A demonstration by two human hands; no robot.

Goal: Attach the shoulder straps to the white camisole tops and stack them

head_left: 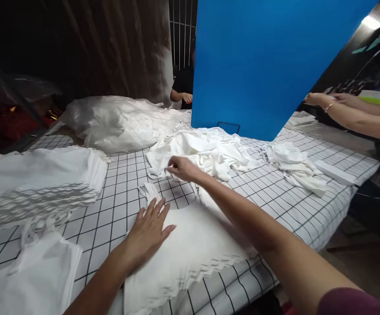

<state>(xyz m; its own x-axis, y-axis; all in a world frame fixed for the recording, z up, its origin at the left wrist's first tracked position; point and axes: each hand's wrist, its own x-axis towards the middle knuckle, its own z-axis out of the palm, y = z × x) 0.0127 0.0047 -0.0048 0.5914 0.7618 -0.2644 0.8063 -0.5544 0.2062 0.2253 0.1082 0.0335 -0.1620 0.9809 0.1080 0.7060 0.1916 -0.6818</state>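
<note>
From the head camera, the left hand (149,227) lies flat and open, fingers spread, pressing the near stack of white cloth pieces (190,249). The right hand (181,168) reaches ahead, fingertips pinched on an edge of the loose cloth heap (209,151); lifting a single layer cleanly would serve best. Beneath is a checked counter (275,192), beyond a blue board (258,61), left a plastic bag (117,122).

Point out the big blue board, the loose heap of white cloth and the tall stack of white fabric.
Big blue board (258,61), head view, flat face.
Loose white cloth heap (209,151), head view, top.
Tall white fabric stack (35,179), head view, top sheet.
</note>
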